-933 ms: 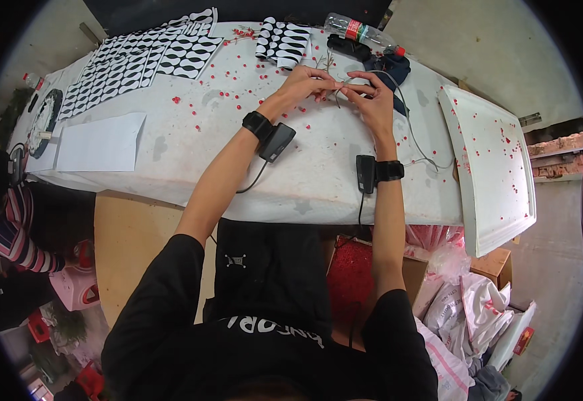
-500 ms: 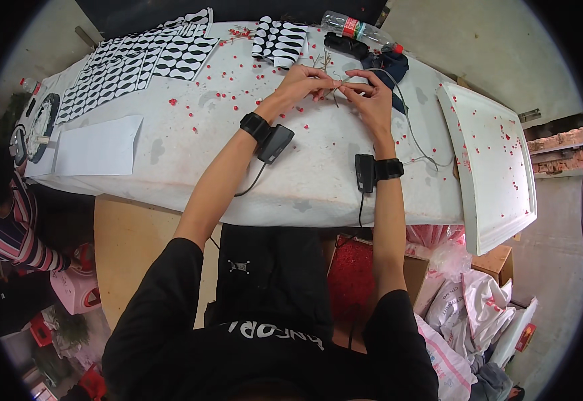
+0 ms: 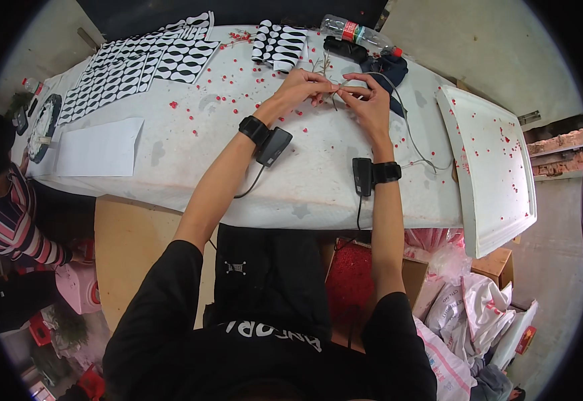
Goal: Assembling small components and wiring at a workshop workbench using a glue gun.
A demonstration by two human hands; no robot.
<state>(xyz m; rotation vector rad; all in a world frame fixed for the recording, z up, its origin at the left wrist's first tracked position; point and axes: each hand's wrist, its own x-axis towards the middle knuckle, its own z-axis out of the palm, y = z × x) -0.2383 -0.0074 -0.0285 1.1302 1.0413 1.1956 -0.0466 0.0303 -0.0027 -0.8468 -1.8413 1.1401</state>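
1. A thin strand (image 3: pixel 334 99) is pinched between the fingertips of the left hand (image 3: pixel 305 87) and the right hand (image 3: pixel 365 97), which are brought almost together above the far part of the bench (image 3: pixel 225 160).
2. Both hands are closed narrow, thumbs against forefingers; the exact grip is too small to be made out.
3. A brown sprig (image 3: pixel 325 65) is seen just beyond the fingertips; whether it is joined to the strand cannot be told.
4. A grey wire (image 3: pixel 406 120) is curved from near the right hand down along the bench toward the white tray (image 3: pixel 492 194), which is dotted with red beads.
5. A black band with a small box is worn on each wrist.
6. Red beads (image 3: pixel 235 111) are strewn over the bench, mostly to the left of the hands.
7. Beyond the hands, a folded patterned cloth (image 3: pixel 280 45), a clear bottle (image 3: pixel 351 29) lying on its side, a black case (image 3: pixel 345 49) and a dark blue cloth (image 3: pixel 393 69) are set.
8. Patterned sheets (image 3: pixel 114 73) and white paper (image 3: pixel 101 148) are laid at the left.
9. Below the bench, a carton (image 3: pixel 349 281) is filled with red.
10. At far left, a striped sleeve is worn by another person (image 3: pixel 18 224).
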